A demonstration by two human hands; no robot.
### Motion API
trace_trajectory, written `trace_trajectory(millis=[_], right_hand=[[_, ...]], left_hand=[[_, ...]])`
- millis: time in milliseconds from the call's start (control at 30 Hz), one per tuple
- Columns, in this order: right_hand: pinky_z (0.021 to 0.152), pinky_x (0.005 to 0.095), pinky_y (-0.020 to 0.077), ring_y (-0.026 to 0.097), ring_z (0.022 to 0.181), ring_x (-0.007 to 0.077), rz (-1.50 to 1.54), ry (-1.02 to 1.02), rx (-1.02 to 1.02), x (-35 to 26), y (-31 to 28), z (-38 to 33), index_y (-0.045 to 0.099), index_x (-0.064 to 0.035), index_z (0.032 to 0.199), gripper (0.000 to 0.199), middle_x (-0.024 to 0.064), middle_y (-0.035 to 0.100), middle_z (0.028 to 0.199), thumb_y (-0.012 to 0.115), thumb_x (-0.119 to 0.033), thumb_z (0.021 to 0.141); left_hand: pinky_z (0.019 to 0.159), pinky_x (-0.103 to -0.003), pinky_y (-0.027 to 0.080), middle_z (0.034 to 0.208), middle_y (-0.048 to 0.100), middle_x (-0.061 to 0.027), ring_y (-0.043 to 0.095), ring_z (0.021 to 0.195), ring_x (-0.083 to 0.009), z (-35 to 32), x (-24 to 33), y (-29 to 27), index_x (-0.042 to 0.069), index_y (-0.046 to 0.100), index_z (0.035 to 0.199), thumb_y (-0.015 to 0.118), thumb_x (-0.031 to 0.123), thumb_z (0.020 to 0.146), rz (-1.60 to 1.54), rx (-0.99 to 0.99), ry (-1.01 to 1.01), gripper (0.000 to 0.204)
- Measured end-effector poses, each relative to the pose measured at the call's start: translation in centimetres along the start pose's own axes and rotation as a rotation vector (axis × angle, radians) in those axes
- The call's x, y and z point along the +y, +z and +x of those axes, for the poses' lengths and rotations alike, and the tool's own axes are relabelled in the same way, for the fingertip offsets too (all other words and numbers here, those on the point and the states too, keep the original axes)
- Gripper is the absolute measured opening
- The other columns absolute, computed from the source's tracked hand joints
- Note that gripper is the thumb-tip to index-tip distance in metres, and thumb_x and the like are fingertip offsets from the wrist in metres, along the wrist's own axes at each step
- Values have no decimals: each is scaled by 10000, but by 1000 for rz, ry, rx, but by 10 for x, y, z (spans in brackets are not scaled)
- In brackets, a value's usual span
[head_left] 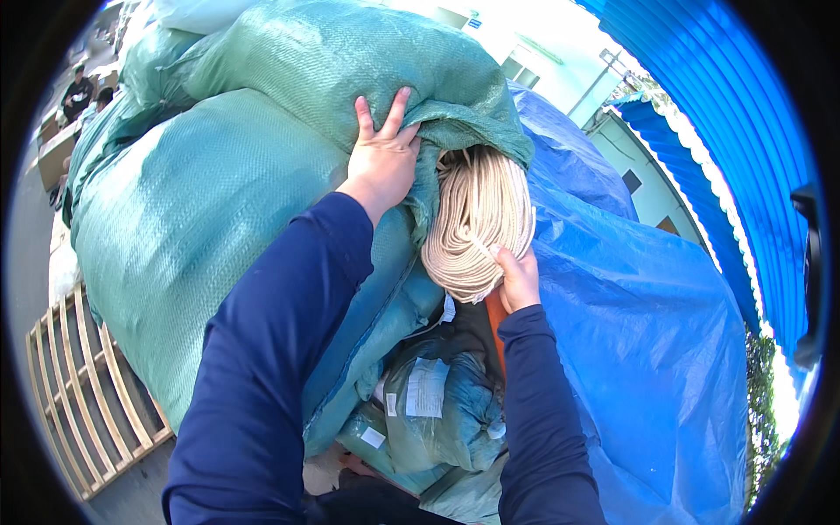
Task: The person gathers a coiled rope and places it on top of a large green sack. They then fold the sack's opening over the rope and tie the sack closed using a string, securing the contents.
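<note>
My left hand, 11 o'clock, has fingers apart, flat against the green sack, probably steadying it. My right hand has fingers clamped on the rope coil, 5 o'clock edge, likely bearing weight; coil pokes from sack's mouth, 2 o'clock off centre.

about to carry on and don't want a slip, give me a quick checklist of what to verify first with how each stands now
1. Right hand gripping the coil of beige cord: ok, thumb on its lower right edge.
2. Left hand on the green sack: ok, laid on its surface with fingers spread.
3. Coil fully outside the sack: not ok, its upper end goes under the sack's edge.
4. Coil's hidden end free of snags: cannot tell, the fabric covers it.
5. Other people away from the hands: ok, those in view are well off at upper left.
</note>
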State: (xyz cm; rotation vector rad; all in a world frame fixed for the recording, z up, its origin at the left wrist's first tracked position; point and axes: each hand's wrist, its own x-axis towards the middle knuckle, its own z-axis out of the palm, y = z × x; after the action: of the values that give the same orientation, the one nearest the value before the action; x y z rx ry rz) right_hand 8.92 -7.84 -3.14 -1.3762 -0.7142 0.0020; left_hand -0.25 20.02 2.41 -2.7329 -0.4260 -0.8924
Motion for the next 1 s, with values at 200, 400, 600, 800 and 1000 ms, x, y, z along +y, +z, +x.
trace_trajectory(millis=[200, 400, 600, 800, 1000], right_hand=[[975, 345, 525, 667, 1082, 200, -31, 0, -1, 22, 2, 2, 509, 64, 1329, 511, 155, 673, 1239, 723, -19, 873], [942, 354, 532, 669, 1038, 221, -199, -71, 11, 20, 6, -2, 476, 74, 1236, 623, 178, 677, 1177, 864, -144, 800], [989, 374, 525, 657, 1112, 226, 89, -9, -84, 17, -4, 27, 443, 75, 1311, 703, 174, 652, 1257, 861, -144, 791], [1026, 347, 498, 615, 1203, 184, 408, -38, -312, 12, -69, 65, 486, 26, 1451, 700, 104, 630, 1342, 764, -36, 811], [1099, 397, 481, 614, 1281, 257, 186, 136, -338, 28, -197, 88, 408, 59, 1511, 880, 171, 604, 1423, 740, -193, 736]], left_hand=[[1171, -803, 63, 1367, 558, -114, 209, 1538, -434, -27, 34, -50, 97, 772, 1123, 758, 394, 825, -61, 140, -21, 421], [1246, -647, 158, 1297, 574, -86, 432, 1421, -319, -1, 89, -51, 90, 684, 1261, 573, 184, 911, 16, 413, 328, 379], [1252, -647, 25, 1727, 191, -101, 81, 1608, -364, 129, 73, 19, 116, 245, 1655, 497, 263, 1013, 533, 117, 179, 705], [1245, -651, 68, 1733, 170, -85, 51, 1612, -347, 196, 51, 44, 132, 215, 1666, 660, 243, 918, 631, 177, 39, 877], [1254, -640, 75, 1713, 214, -78, 69, 1608, -337, 219, 32, 62, 141, 198, 1664, 952, 516, 593, 623, 173, 80, 1363]])
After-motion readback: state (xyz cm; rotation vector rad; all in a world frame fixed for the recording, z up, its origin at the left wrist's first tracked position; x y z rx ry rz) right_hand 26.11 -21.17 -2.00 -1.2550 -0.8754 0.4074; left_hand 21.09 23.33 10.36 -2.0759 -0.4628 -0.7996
